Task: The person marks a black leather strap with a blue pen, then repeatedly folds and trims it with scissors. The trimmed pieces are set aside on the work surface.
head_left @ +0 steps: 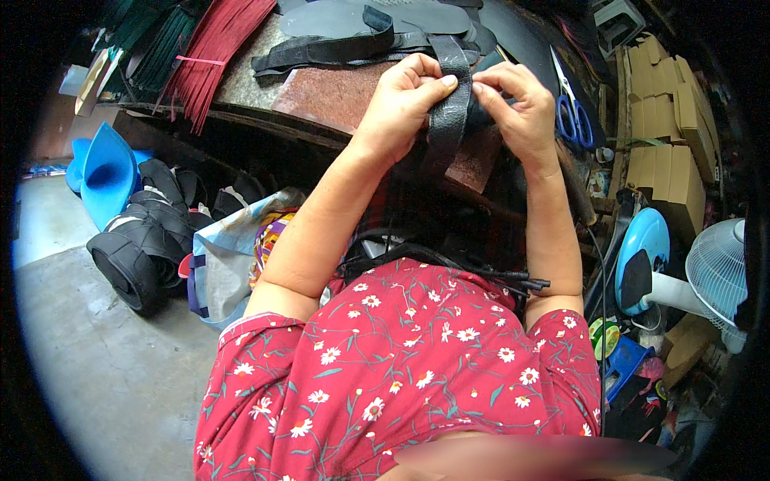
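Note:
Over the bench edge, my left hand (401, 106) pinches a wide black strap (447, 128) between thumb and fingers. The strap looks like textured leather and hangs down past the bench edge. My right hand (520, 103) is closed at the strap's right side, thumb against fingertips. It grips the strap's edge or a small dark piece beside it; I cannot tell which. Behind my hands lie more black straps (341, 52), one curled upward, next to flat grey sole-shaped sheets (377, 18). Scissors (571, 112) with blue handles lie right of my right hand.
A reddish stone slab (321, 94) lies on the bench. Red strips (220, 56) are bundled at the back left. Black rolled pieces (132, 248) and a bag (220, 268) stand on the floor at left. At right are a fan (714, 264) and cardboard boxes (666, 172).

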